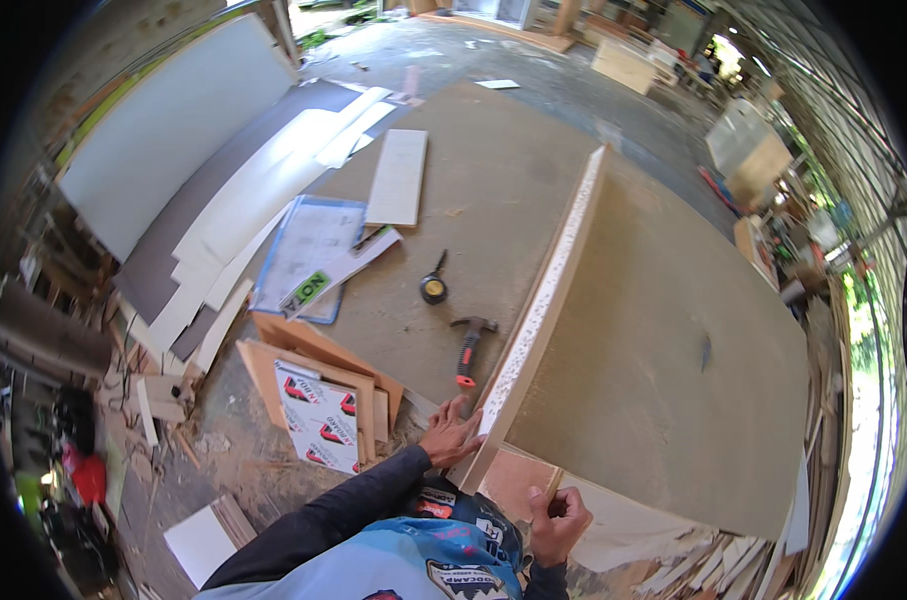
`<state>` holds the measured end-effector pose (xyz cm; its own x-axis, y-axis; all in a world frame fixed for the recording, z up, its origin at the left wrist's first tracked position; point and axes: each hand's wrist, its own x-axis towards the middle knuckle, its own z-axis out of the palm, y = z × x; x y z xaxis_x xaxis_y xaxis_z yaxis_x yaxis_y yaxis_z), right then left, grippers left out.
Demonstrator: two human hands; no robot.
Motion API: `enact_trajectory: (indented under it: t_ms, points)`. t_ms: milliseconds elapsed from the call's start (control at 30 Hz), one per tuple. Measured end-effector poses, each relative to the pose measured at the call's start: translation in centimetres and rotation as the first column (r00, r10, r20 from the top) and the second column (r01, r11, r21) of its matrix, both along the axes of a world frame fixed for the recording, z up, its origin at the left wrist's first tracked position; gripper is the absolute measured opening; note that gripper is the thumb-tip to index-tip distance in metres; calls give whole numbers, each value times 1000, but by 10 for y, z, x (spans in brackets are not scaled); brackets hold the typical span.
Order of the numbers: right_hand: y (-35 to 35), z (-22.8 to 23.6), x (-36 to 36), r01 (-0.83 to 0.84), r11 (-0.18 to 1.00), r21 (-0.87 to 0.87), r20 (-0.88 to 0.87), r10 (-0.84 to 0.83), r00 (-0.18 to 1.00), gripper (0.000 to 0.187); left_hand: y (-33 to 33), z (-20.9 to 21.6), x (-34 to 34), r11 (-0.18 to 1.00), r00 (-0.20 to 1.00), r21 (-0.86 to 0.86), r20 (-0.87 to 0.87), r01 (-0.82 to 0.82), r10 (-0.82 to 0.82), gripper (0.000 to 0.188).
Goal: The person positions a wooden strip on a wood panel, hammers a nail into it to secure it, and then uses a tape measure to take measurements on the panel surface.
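Observation:
A long, narrow board with a speckled white edge strip (538, 325) stands on edge across the worktable (663, 350), running away from me. My left hand (451, 437) rests against its near end, fingers stretched out and apart. Close to my body, right of that end, my right hand (558, 527) is closed with the thumb on top. Whatever it may hold is hidden, though a thin wooden edge (553, 483) shows just beyond it. A claw hammer (468, 350) with a black and red handle lies left of the board. Beyond the hammer sits a small round black and yellow tool (433, 288).
A pale plank (397, 178), blue-edged drawing sheets (308, 250) and a white-and-green strip (338, 275) lie on the table's left part. Panels (318, 425) lean against its left side. White sheets (243, 200) stand at the left; offcuts (713, 570) lie at the lower right.

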<state>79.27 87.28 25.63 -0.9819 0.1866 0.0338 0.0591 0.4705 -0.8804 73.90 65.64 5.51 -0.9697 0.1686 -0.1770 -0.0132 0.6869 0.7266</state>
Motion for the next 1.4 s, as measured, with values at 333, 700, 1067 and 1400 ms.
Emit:
enact_trajectory:
  t_ms: [333, 700, 1067, 1400]
  points:
    - [-44, 6, -40, -394, 918, -47, -18, 393, 919, 44, -41, 12, -102, 837, 830, 38, -113, -546, 546, 51]
    - [-21, -79, -111, -189, 793, -579, 119, 312, 943, 49, -53, 26, -153, 825, 853, 287, 360, -486, 377, 45]
    - [-78, -67, -156, -321, 403, -857, -109, 467, 877, 38, -10, 131, -113, 680, 981, 732, -95, -48, 172, 41]
    - [-58, -88, -149, -156, 353, -922, -19, 362, 932, 33, 16, 84, -99, 842, 966, 538, -192, -45, 175, 58]
